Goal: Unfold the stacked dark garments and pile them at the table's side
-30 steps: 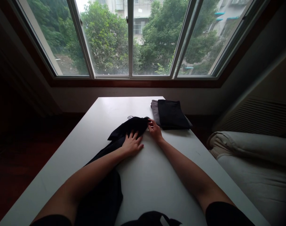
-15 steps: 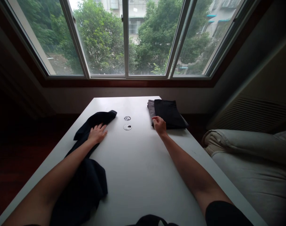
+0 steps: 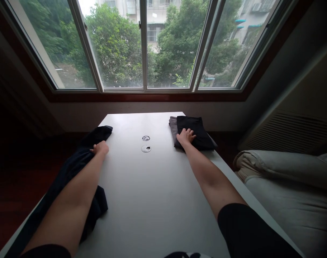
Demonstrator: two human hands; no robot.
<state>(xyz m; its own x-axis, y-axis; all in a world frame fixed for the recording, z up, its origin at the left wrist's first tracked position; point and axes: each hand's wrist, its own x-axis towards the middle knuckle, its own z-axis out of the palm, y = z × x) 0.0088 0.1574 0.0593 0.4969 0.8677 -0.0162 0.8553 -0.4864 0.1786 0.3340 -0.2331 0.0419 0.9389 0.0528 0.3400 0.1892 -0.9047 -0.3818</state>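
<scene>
On the left side of the white table (image 3: 142, 200) lies a loose, rumpled dark navy garment (image 3: 69, 165), partly hanging over the edge. My left hand (image 3: 100, 147) is on its upper part with the fingers curled into the cloth; my forearm covers some of the garment. At the far right corner is a stack of folded clothes, a black one (image 3: 195, 125) on top and a grey one (image 3: 173, 123) showing along its left side. My right hand (image 3: 186, 137) rests on the near part of the black one, fingers spread.
Two round inserts (image 3: 146, 148) sit in the tabletop between my hands. Beyond the table's far edge is a wall under a wide window (image 3: 144, 71). A pale padded sofa (image 3: 287, 179) stands close on the right, and dark reddish floor (image 3: 13, 193) lies to the left.
My left hand has moved left and curled, and the navy garment has shifted left toward the table edge. My right hand has opened from a loose fist and moved onto the folded black cloth.
</scene>
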